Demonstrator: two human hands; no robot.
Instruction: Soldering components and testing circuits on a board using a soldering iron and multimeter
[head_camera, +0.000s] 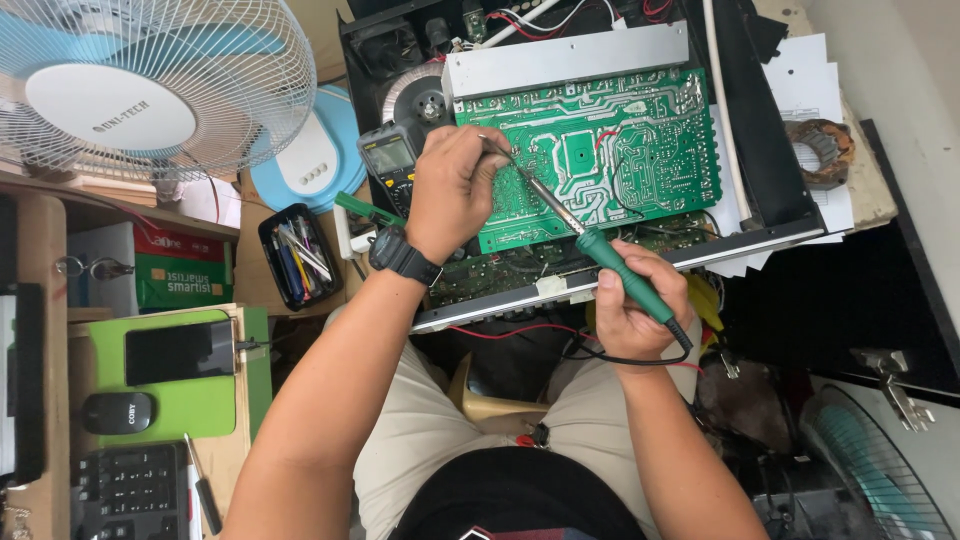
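We look down on a cluttered bench. Largest is the white fan (150, 90) with its wire cage at the upper left, its pale blue base (318, 160) just behind. Next comes the open black chassis (760, 120) of an amplifier, with a grey metal plate (565, 55) across its top and a round transformer (418, 98) at its left corner. Tilted up inside it is the green circuit board (600, 150), solder side toward us. White papers (805, 80) and a copper coil ring (820, 150) lie to the right of the chassis. At the left we see a green mat (200, 410) carrying a dark phone (180, 352), a black mouse (118, 412), a keyboard (130, 490), and a black tray of pens (298, 255). A multimeter (390, 160) stands just beside the board's left edge, partly hidden by our left hand.

Our left hand (452, 190), with a black watch (402, 255) on its wrist, rests against the board's left part, fingers curled and pinched together; what they pinch we cannot tell. Our right hand (640, 305) is closed in a fist round the green handle of the soldering iron (600, 250), below the board's lower edge. The iron slants up and left, its tip meeting the board near the left fingertips. Its black cord (640, 358) loops under the right wrist.
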